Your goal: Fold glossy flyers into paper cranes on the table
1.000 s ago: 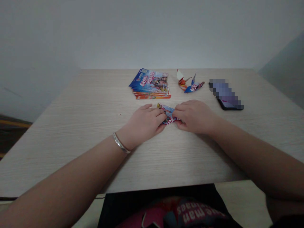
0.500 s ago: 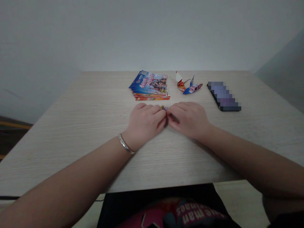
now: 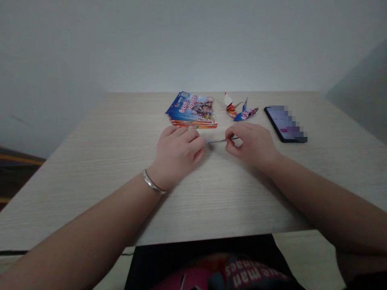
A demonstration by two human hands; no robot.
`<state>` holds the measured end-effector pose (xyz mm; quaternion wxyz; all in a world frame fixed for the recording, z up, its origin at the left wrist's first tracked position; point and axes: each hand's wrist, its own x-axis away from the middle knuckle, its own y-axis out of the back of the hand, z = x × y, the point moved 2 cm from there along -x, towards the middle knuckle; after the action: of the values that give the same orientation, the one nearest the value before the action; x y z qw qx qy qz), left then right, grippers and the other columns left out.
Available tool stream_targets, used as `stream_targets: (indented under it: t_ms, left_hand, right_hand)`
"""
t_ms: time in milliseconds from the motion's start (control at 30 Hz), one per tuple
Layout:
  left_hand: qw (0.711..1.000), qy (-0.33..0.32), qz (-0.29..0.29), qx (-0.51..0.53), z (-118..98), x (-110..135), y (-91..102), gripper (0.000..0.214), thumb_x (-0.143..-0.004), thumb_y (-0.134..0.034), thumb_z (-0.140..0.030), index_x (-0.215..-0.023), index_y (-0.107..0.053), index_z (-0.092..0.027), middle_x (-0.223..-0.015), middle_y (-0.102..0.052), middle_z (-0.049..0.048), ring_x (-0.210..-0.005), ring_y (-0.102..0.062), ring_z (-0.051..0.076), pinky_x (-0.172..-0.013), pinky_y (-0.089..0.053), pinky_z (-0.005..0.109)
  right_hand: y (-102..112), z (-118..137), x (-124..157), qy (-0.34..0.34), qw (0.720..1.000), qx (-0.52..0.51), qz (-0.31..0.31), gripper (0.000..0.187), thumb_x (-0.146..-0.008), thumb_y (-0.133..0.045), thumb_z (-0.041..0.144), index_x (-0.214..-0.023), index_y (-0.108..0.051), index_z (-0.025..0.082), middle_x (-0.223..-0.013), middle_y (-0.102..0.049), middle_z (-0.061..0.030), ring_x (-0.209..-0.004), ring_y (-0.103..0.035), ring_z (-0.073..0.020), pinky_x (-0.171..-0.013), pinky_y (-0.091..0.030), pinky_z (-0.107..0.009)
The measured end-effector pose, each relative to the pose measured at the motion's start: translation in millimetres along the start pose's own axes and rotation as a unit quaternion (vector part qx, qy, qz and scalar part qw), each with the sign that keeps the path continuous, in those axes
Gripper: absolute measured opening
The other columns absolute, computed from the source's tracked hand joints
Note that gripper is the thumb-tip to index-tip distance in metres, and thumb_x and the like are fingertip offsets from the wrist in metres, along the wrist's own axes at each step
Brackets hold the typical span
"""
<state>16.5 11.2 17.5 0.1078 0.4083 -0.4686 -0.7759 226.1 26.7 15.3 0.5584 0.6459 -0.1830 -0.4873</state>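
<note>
A thin folded piece of paper [image 3: 216, 141] stretches between my two hands just above the table, seen nearly edge-on. My left hand [image 3: 180, 151] is closed on its left end, the fingers curled over it. My right hand [image 3: 252, 143] pinches the paper between thumb and forefinger, and a short bit of it shows inside the curled fingers. Most of the paper's shape is hidden by the hands. Right behind my left hand lies a stack of printed leaflets [image 3: 191, 109], blue on top with orange edges below.
Two folded paper cranes, one orange and white [image 3: 231, 109], one blue [image 3: 242, 116], stand beyond my right hand. A dark phone [image 3: 284, 123] lies to their right. The pale wooden table [image 3: 193, 201] meets a wall [image 3: 193, 44] at its far edge.
My hands have moved apart, the left one leftward and the right one slightly rightward. A strip of the paper now shows between them.
</note>
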Motion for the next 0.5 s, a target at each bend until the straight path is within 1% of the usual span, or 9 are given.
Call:
stream_targets:
  t_ms: [100,200,267,367,433,500]
  left_hand:
    - [1.0,0.006,-0.001,-0.002,5.4,0.6,0.7,0.026,-0.095,-0.049,-0.025,-0.074,-0.062,-0.02,-0.079,-0.068,0.004,-0.073,-0.058,0.02,-0.071,-0.039,0.039]
    - [1.0,0.019,-0.002,-0.006,7.2,0.6,0.6,0.026,-0.095,-0.048,-0.026,-0.073,-0.061,-0.02,-0.078,-0.067,0.0051,-0.072,-0.057,0.021,-0.071,-0.039,0.04]
    - [1.0,0.023,-0.002,-0.007,7.1,0.6,0.7,0.025,-0.094,-0.048,-0.026,-0.073,-0.06,-0.02,-0.077,-0.067,0.0055,-0.072,-0.058,0.022,-0.071,-0.039,0.04]
    - [0.999,0.037,-0.005,-0.008,7.9,0.4,1.2,0.022,-0.092,-0.05,-0.024,-0.073,-0.06,-0.02,-0.078,-0.067,0.0054,-0.072,-0.058,0.022,-0.071,-0.039,0.04]
    - [0.999,0.048,-0.01,-0.008,9.1,0.0,1.8,0.021,-0.091,-0.05,-0.024,-0.073,-0.06,-0.02,-0.078,-0.067,0.0052,-0.072,-0.059,0.021,-0.07,-0.04,0.039]
    - [0.999,0.047,-0.012,-0.007,9.5,-0.6,2.0,0.021,-0.092,-0.05,-0.024,-0.074,-0.06,-0.02,-0.078,-0.067,0.005,-0.072,-0.059,0.021,-0.07,-0.04,0.039]
  right_hand:
    - [1.2,-11.1,0.0,-0.05,0.999,-0.015,-0.006,0.013,-0.081,-0.053,0.024,-0.085,-0.065,0.023,-0.089,-0.073,-0.0049,-0.085,-0.065,-0.0223,-0.072,-0.042,-0.032]
    - [4.4,-15.1,0.3,-0.089,0.996,-0.01,-0.018,0.015,-0.083,-0.051,0.025,-0.086,-0.065,0.023,-0.092,-0.073,-0.0058,-0.088,-0.065,-0.0237,-0.073,-0.043,-0.033]
    - [7.0,-17.5,0.5,-0.115,0.993,-0.007,-0.015,0.015,-0.084,-0.05,0.026,-0.087,-0.064,0.023,-0.093,-0.072,-0.0065,-0.089,-0.065,-0.0246,-0.072,-0.044,-0.034]
    - [10.4,-24.0,1.7,-0.162,0.986,-0.032,-0.02,0.017,-0.085,-0.049,0.025,-0.092,-0.064,0.023,-0.098,-0.072,-0.0077,-0.086,-0.065,-0.024,-0.072,-0.045,-0.035]
    - [10.9,-25.7,2.6,-0.155,0.985,-0.066,-0.043,0.021,-0.087,-0.047,0.024,-0.1,-0.064,0.022,-0.103,-0.072,-0.0087,-0.087,-0.065,-0.0232,-0.075,-0.047,-0.035]
    - [9.3,-20.9,2.5,-0.084,0.99,-0.087,-0.068,0.024,-0.088,-0.051,0.027,-0.106,-0.064,0.02,-0.109,-0.071,-0.0104,-0.096,-0.065,-0.0245,-0.083,-0.047,-0.037]
